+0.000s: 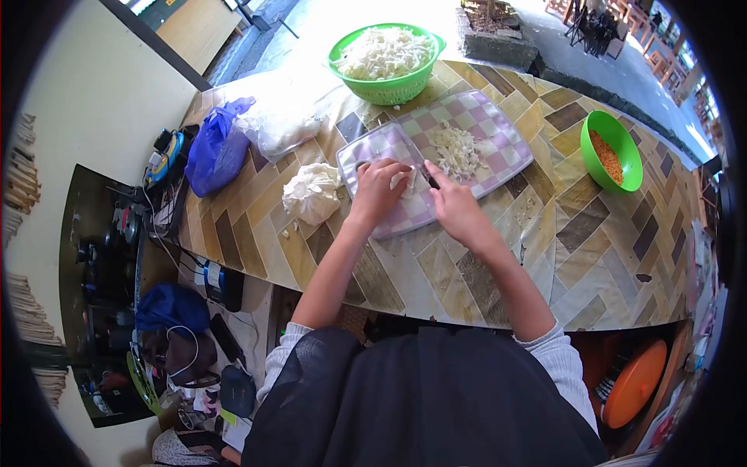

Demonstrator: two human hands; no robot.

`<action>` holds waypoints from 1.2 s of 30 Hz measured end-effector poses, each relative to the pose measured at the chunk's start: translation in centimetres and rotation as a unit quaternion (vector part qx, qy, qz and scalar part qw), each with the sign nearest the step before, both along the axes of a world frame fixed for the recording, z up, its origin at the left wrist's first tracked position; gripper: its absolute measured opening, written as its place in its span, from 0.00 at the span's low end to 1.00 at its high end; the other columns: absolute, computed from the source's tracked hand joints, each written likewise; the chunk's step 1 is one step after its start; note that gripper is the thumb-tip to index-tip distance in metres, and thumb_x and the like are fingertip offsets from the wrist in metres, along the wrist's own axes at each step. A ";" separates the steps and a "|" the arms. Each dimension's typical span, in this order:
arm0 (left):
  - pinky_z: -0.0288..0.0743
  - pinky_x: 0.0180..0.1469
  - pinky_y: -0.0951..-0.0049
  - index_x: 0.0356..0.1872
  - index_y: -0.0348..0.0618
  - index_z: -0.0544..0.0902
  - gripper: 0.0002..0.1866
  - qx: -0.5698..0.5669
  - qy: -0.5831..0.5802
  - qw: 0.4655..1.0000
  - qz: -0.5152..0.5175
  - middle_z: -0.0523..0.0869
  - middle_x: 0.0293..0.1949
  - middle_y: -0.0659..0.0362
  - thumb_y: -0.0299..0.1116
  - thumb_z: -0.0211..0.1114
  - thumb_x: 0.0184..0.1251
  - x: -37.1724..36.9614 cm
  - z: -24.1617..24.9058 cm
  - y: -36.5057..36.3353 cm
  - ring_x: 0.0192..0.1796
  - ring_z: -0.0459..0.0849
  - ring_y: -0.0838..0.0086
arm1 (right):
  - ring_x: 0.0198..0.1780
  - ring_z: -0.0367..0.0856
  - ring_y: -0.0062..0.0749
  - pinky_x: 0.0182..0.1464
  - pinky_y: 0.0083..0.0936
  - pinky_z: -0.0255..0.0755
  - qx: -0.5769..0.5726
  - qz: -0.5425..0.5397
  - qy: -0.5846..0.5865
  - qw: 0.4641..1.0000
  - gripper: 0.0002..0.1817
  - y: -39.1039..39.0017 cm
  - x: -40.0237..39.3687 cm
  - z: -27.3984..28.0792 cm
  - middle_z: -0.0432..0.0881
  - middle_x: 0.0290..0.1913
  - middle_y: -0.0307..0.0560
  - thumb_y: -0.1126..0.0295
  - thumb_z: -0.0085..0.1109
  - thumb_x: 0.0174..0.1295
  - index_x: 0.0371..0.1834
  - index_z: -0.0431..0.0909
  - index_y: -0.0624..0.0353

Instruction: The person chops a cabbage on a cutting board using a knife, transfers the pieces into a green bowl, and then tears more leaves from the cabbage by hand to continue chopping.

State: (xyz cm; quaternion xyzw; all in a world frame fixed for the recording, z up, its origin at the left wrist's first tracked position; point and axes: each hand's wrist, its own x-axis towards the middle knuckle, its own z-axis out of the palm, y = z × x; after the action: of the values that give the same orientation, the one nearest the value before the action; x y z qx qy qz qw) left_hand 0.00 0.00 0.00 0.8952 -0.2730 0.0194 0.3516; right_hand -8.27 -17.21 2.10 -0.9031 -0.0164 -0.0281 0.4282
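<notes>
My left hand (378, 191) rests on the pink-and-white checkered cutting board (498, 128), fingers curled over a pale piece of cabbage (405, 184). Closed around a knife (429, 176) is my right hand (457, 212), its index finger stretched along the top of the blade. The blade stands just right of the cabbage piece, and its handle is hidden in the palm. Beyond the knife, a heap of shredded cabbage (456, 151) lies on the board. A cut, pale cabbage head (312, 194) sits on the table left of my left hand.
A green colander (393, 90) heaped with pale shreds stands at the table's far edge. To the right is a green bowl (629, 138) with orange bits. A blue plastic bag (216, 152) and a whitish plastic bag (280, 132) lie left on the patterned table (591, 249).
</notes>
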 end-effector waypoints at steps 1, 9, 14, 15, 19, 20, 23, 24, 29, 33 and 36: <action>0.60 0.67 0.61 0.44 0.48 0.88 0.11 0.017 -0.038 0.999 -0.012 0.87 0.46 0.58 0.33 0.69 0.60 0.1 0.1 0.2 0.56 0.81 0.66 | 0.38 0.80 0.66 0.43 0.52 0.73 0.017 0.003 -0.008 1.000 0.29 -0.3 -0.1 0.1 0.81 0.31 0.70 0.70 0.49 0.68 0.73 0.60 0.55; 0.61 0.63 0.64 0.40 0.51 0.88 0.07 0.021 -0.141 0.990 -0.013 0.88 0.43 0.63 0.32 0.68 0.60 -1.3 -0.6 -0.3 0.53 0.82 0.69 | 0.36 0.81 0.65 0.41 0.53 0.72 -0.056 0.000 0.052 0.997 0.28 1.1 -3.1 1.8 0.81 0.31 0.69 0.72 0.47 0.69 0.73 0.59 0.57; 0.62 0.62 0.64 0.39 0.50 0.88 0.06 0.045 -0.148 0.988 -0.012 0.89 0.42 0.64 0.33 0.68 0.61 -1.1 0.0 0.3 0.52 0.82 0.70 | 0.38 0.82 0.63 0.42 0.52 0.75 -0.109 0.007 0.038 0.993 0.29 1.9 -2.6 2.2 0.81 0.33 0.70 0.75 0.46 0.68 0.73 0.58 0.58; 0.61 0.63 0.64 0.40 0.49 0.87 0.07 0.050 -0.146 0.988 -0.009 0.88 0.43 0.64 0.33 0.67 0.61 -1.3 -0.1 0.3 0.53 0.81 0.70 | 0.38 0.82 0.63 0.42 0.52 0.75 -0.114 0.005 0.033 0.993 0.29 2.0 -2.6 1.9 0.81 0.33 0.70 0.75 0.45 0.67 0.74 0.58 0.58; 0.60 0.66 0.61 0.46 0.46 0.85 0.11 0.049 -0.156 0.986 -0.011 0.87 0.49 0.62 0.34 0.64 0.65 -2.5 -0.6 0.3 0.57 0.80 0.69 | 0.37 0.81 0.64 0.41 0.52 0.73 -0.156 -0.019 -0.004 0.988 0.29 2.9 -2.4 -1.7 0.81 0.34 0.71 0.75 0.46 0.68 0.74 0.58 0.57; 0.59 0.67 0.60 0.48 0.46 0.85 0.12 0.045 -0.164 0.985 -0.014 0.86 0.51 0.61 0.35 0.63 0.66 -2.8 -0.7 0.3 0.58 0.79 0.68 | 0.36 0.80 0.65 0.40 0.52 0.71 -0.171 -0.026 -0.018 0.985 0.28 3.1 -2.3 -2.4 0.80 0.34 0.71 0.74 0.46 0.69 0.74 0.59 0.56; 0.58 0.69 0.59 0.53 0.44 0.83 0.15 0.033 -0.157 0.987 -0.010 0.84 0.55 0.59 0.36 0.62 0.69 -3.2 -1.3 0.6 0.61 0.78 0.66 | 0.39 0.82 0.63 0.43 0.50 0.77 -0.092 0.007 0.013 0.996 0.31 2.1 -0.7 -0.2 0.82 0.34 0.72 0.76 0.45 0.66 0.75 0.57 0.57; 0.58 0.69 0.58 0.53 0.44 0.83 0.16 0.034 -0.154 0.987 -0.014 0.84 0.55 0.58 0.37 0.62 0.69 -3.2 -1.2 0.5 0.61 0.77 0.66 | 0.39 0.82 0.63 0.44 0.50 0.77 -0.078 0.008 0.029 0.996 0.31 1.9 -0.8 0.7 0.81 0.34 0.72 0.76 0.46 0.66 0.75 0.57 0.58; 0.58 0.69 0.58 0.54 0.43 0.82 0.17 0.038 -0.154 0.987 -0.014 0.84 0.55 0.58 0.38 0.61 0.70 -3.3 -1.1 0.6 0.61 0.77 0.65 | 0.40 0.83 0.63 0.44 0.49 0.77 -0.079 0.020 0.062 0.995 0.32 2.1 -1.4 2.1 0.82 0.35 0.71 0.76 0.47 0.66 0.75 0.56 0.59; 0.57 0.70 0.56 0.54 0.43 0.81 0.16 0.028 -0.136 0.990 -0.014 0.83 0.56 0.58 0.38 0.60 0.70 -3.2 -0.8 0.7 0.61 0.77 0.64 | 0.41 0.83 0.63 0.44 0.49 0.77 -0.137 0.010 0.028 0.990 0.33 2.7 -2.1 0.0 0.82 0.37 0.71 0.78 0.47 0.65 0.75 0.55 0.59; 0.56 0.71 0.55 0.53 0.42 0.81 0.16 0.003 -0.118 0.993 -0.014 0.83 0.57 0.57 0.38 0.59 0.71 -3.2 -1.3 0.7 0.62 0.77 0.64 | 0.41 0.83 0.63 0.44 0.49 0.77 -0.175 -0.002 0.028 0.984 0.33 3.4 -2.2 -0.9 0.82 0.37 0.70 0.79 0.46 0.65 0.75 0.55 0.59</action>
State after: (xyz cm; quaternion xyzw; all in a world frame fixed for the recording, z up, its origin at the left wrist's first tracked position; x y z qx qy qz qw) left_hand -3.17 0.68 -1.26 0.8836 -0.3253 0.1190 0.3149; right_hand -10.50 -13.86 1.25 -0.9644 -0.0077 -0.0004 0.2643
